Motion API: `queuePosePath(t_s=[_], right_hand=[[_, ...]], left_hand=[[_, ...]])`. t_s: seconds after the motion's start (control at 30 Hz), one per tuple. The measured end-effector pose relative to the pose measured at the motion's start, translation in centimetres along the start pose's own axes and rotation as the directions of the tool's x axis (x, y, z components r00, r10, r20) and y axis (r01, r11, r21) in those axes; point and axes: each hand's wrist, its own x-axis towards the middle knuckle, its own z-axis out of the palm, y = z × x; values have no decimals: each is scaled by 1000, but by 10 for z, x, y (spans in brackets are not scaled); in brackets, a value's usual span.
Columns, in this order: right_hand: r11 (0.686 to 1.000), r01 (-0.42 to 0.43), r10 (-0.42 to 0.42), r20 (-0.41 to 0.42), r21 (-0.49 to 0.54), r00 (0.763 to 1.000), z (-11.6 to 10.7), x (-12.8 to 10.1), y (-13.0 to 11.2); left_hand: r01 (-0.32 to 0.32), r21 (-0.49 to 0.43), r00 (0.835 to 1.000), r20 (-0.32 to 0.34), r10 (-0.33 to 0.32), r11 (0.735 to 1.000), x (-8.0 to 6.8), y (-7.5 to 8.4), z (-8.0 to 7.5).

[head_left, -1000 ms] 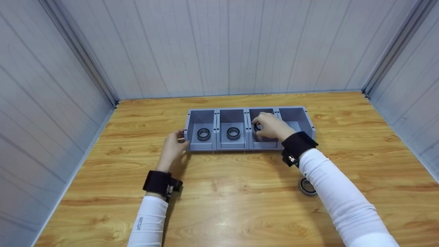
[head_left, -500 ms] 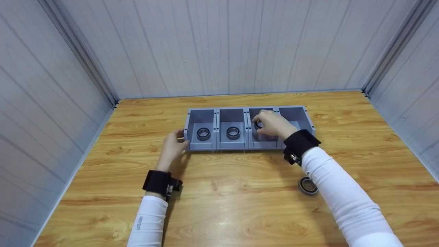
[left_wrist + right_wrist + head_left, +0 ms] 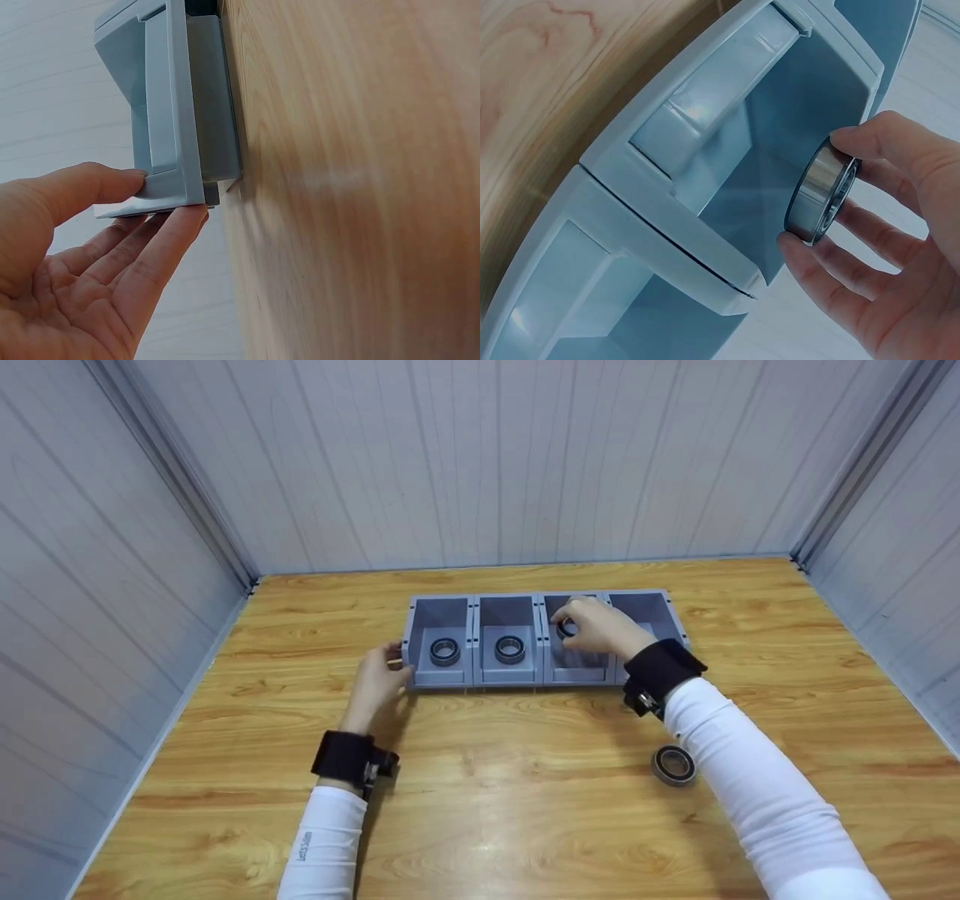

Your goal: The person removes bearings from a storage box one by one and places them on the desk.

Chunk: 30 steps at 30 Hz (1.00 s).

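A grey row of four open bins [image 3: 475, 679] stands in the middle of the wooden table. The two left bins each hold a steel bearing [image 3: 445, 651], [image 3: 510, 648]. My right hand [image 3: 596, 631] pinches a third bearing [image 3: 823, 190] between thumb and fingertips, over the third bin [image 3: 742, 202]. My left hand [image 3: 379, 684] rests against the left front corner of the bin row [image 3: 184, 142], with straight fingers [image 3: 161, 247] and thumb touching its edge. A fourth bearing [image 3: 673, 765] lies on the table near my right forearm.
Pale ribbed walls enclose the table [image 3: 525, 810] on the left, back and right. The rightmost bin [image 3: 646, 619] shows no bearing inside where visible. Bare wood stretches in front of the bins.
My right hand has drawn slightly back and up over the third bin, the bearing still in its grip. The left hand stays at the bin corner.
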Motion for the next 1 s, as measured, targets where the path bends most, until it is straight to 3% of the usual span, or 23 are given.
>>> queuePosePath(t_s=[0.4, 1.0], right_hand=[[1000, -2, 2, 2, -7, 1000, -3, 0, -2], [999, -19, 18, 35, 31, 999, -7, -2, -4]], left_hand=[[-28, 41, 999, -18, 28, 999, 0, -1, 0], [-2, 12, 1000, -9, 2, 1000, 0, -2, 0]])
